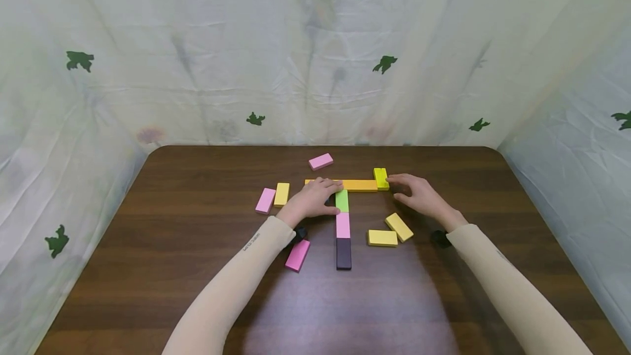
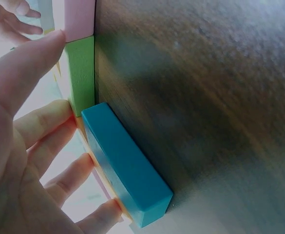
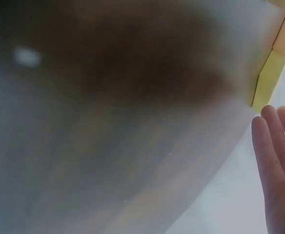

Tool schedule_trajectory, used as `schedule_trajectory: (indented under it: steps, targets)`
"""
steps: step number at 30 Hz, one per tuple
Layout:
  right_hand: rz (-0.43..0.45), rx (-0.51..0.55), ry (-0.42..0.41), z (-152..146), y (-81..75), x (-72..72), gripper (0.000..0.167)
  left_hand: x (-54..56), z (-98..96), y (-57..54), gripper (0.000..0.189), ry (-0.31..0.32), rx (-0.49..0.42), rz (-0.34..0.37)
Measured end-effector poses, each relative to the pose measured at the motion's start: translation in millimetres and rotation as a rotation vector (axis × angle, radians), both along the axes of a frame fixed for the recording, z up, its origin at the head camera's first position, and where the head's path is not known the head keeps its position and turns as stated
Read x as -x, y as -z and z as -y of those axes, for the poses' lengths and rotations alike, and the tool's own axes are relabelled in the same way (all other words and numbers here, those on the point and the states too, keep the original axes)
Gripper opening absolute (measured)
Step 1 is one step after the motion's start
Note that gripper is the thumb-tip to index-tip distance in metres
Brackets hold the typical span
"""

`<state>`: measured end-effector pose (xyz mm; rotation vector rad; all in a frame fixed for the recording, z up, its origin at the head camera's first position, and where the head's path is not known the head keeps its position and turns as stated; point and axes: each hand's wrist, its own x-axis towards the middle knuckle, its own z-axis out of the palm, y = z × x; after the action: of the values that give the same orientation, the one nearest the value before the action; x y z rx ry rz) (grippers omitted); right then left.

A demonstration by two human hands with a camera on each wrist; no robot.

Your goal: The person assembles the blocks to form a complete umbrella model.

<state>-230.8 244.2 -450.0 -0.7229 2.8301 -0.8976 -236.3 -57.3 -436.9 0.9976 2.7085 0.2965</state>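
My left hand (image 1: 315, 197) lies over the left part of the orange blocks (image 1: 360, 185), which form a row crossing the table. Its thumb tip is right at the joint of the green block (image 1: 342, 201) and the light pink block (image 1: 343, 225). Close by its fingertips in the left wrist view is a teal block (image 2: 125, 165), mostly hidden under the hand in the head view. My right hand (image 1: 419, 195) has its fingertips right at the bright yellow block (image 1: 380, 178), set at the row's right end. A dark block (image 1: 343, 254) ends the column below the pink one.
Loose on the brown table (image 1: 197, 289) lie two pale yellow blocks (image 1: 382, 238) at right, another pale yellow block (image 1: 282, 194) beside a pink block (image 1: 265, 200) at left, a darker pink block (image 1: 298, 256) in front and a pink block (image 1: 321, 161) behind. Cloth hangs around the table.
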Motion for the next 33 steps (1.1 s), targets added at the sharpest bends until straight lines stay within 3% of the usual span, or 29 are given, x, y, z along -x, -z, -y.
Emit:
schedule_trajectory:
  steps: [18, 33]
  targets:
    - [0.036, 0.017, -0.157, -4, -6.1, -38.6, 0.040, 3.1, 2.4, -0.9, 0.063, 0.007, -0.016, 0.007]
    - [0.120, -0.089, -0.208, -5, -6.9, -59.3, 0.047, 1.7, 2.1, 0.4, 0.064, -0.005, 0.002, 0.014]
